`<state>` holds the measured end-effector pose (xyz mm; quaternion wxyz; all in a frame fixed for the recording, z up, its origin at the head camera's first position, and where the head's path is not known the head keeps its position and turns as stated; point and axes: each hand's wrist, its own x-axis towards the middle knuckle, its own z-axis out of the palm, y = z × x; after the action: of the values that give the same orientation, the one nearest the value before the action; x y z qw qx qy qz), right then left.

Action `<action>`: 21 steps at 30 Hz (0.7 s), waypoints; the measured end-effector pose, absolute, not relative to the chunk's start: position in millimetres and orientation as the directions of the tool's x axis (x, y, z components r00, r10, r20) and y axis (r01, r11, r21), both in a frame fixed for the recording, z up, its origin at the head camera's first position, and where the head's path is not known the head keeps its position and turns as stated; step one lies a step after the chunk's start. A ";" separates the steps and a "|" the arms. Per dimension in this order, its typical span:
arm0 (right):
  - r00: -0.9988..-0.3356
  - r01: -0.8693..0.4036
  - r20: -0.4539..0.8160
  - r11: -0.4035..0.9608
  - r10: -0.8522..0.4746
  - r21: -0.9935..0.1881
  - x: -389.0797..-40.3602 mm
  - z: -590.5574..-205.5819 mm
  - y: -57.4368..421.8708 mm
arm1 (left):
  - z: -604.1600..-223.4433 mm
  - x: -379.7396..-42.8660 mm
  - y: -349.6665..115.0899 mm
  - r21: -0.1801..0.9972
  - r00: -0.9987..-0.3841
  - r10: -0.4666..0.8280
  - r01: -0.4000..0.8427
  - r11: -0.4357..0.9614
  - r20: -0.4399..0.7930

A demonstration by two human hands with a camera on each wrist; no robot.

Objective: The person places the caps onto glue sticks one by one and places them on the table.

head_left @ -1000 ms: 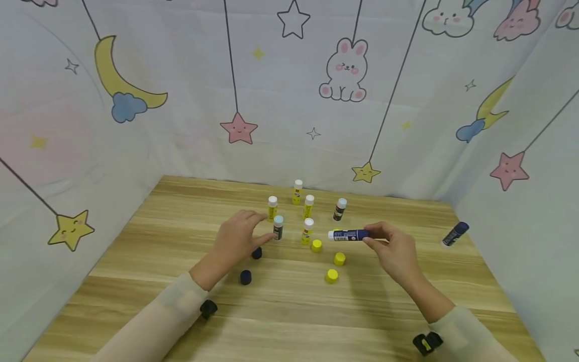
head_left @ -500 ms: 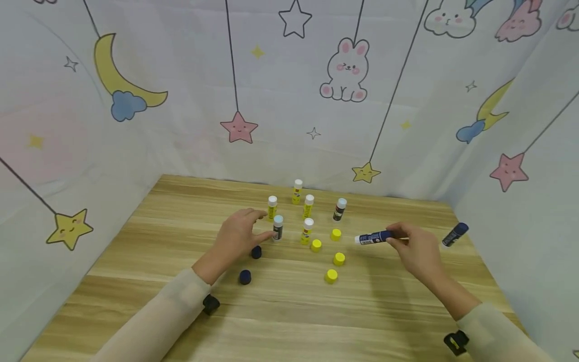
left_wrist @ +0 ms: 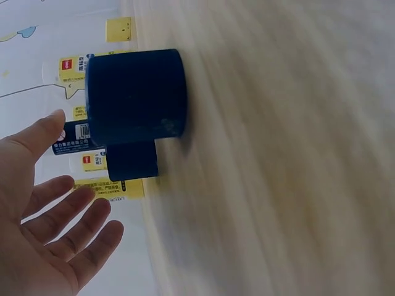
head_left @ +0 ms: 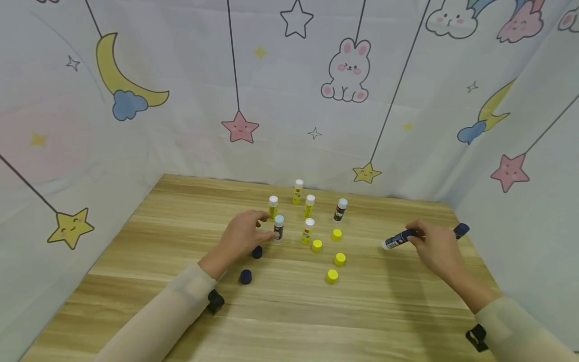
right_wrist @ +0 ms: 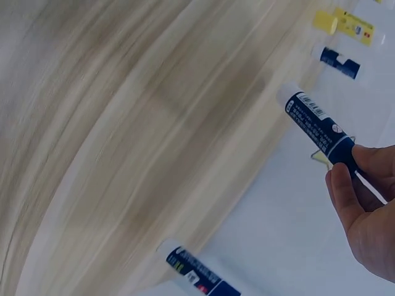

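Note:
My right hand (head_left: pixel 436 249) pinches a navy glue stick (head_left: pixel 398 240) by its capped end, the white base pointing left and down. In the right wrist view this glue stick (right_wrist: pixel 315 126) is held above the table by thumb and fingers. My left hand (head_left: pixel 244 234) is beside an upright dark glue stick (head_left: pixel 278 229) with a pale top and no cap. Its thumb is at that stick and the other fingers are spread, as the left wrist view shows; whether the thumb touches it I cannot tell. Two navy caps (head_left: pixel 246 276) lie near the left wrist.
Several yellow glue sticks (head_left: pixel 307 232) with white tops stand mid-table. Another dark uncapped one (head_left: pixel 340 211) stands right of them. Several yellow caps (head_left: pixel 332 276) lie in front. Partly behind my right hand is a capped navy glue stick (head_left: pixel 461 231). A printed curtain (head_left: pixel 289 151) encloses the table.
My right hand has carried the navy glue stick to the right, towards the other capped one, tilting its base downward. The left hand has stayed nearly still.

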<state>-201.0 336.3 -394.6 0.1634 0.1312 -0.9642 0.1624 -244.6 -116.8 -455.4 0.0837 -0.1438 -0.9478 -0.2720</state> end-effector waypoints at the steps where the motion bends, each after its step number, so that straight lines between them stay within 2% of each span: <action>1: -0.917 -0.300 0.345 0.917 -0.200 -0.263 -202.6 -393.9 339.6 | -455.5 -245.0 -116.2 0.510 -0.947 0.228 0.314 0.801 0.224; 8: -0.940 -0.263 0.273 0.944 -0.205 -0.199 -213.7 -389.4 362.8 | -458.3 -249.5 -112.9 0.627 -0.963 0.233 0.264 0.733 0.133; 21: -0.948 -0.251 0.223 0.965 -0.228 -0.080 -234.4 -385.6 401.0 | -465.7 -257.2 -106.6 0.723 -0.971 0.232 0.198 0.662 0.054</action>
<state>-234.4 401.0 -385.6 0.1066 0.1215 -0.9854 0.0538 -257.2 -106.6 -465.7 -0.0215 -0.1178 -0.9113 -0.3941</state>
